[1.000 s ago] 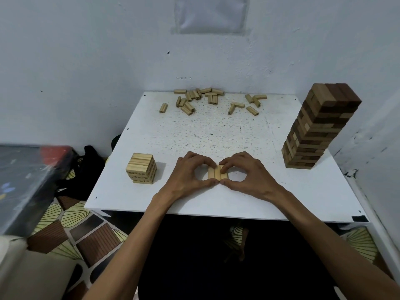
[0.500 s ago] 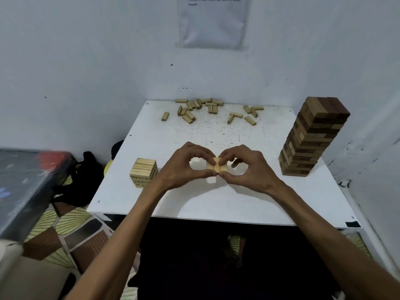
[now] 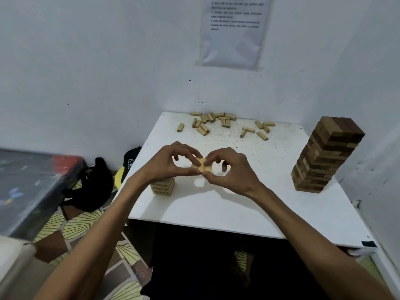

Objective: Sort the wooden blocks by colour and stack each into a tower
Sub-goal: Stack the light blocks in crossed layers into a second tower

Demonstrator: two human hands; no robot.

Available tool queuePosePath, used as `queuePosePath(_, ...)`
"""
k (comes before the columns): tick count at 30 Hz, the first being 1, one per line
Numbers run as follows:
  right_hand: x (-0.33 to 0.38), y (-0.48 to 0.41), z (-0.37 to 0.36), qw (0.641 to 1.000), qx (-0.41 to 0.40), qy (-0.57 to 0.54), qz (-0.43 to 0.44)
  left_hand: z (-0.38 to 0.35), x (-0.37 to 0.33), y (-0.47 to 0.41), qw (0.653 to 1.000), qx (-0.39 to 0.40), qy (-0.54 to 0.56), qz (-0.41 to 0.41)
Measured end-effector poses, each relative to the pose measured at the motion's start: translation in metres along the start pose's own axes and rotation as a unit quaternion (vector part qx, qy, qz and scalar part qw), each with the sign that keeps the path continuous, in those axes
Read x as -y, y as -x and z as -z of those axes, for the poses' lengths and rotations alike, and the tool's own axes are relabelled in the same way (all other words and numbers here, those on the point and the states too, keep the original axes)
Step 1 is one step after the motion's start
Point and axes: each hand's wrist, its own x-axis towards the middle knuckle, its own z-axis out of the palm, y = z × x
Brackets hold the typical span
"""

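Note:
My left hand (image 3: 167, 164) and my right hand (image 3: 229, 169) together pinch a small row of light wooden blocks (image 3: 201, 164), held above the white table (image 3: 227, 208). A short light-wood tower (image 3: 162, 188) stands at the table's left, partly hidden under my left wrist. A tall tower of dark and mid-brown blocks (image 3: 324, 154) stands at the right side. Several loose light blocks (image 3: 216, 122) lie scattered along the far edge by the wall.
White walls close off the table at the back and right; a paper sheet (image 3: 234, 31) hangs on the back wall. A black bag (image 3: 93, 185) and a cap lie on the patterned floor at left, beside a dark box (image 3: 32, 187).
Both hands have lifted the row of light blocks off the table and carried it leftward, nearer the short light tower. The camera has tilted up.

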Motion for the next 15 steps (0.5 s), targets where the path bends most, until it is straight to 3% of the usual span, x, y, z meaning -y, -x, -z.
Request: queuePosePath(15,0.037,-0.023,-0.085,0.997,0.013,0.068,-0.031,0.06,0.05,0.047,0.998,-0.008,0.001,0.07)
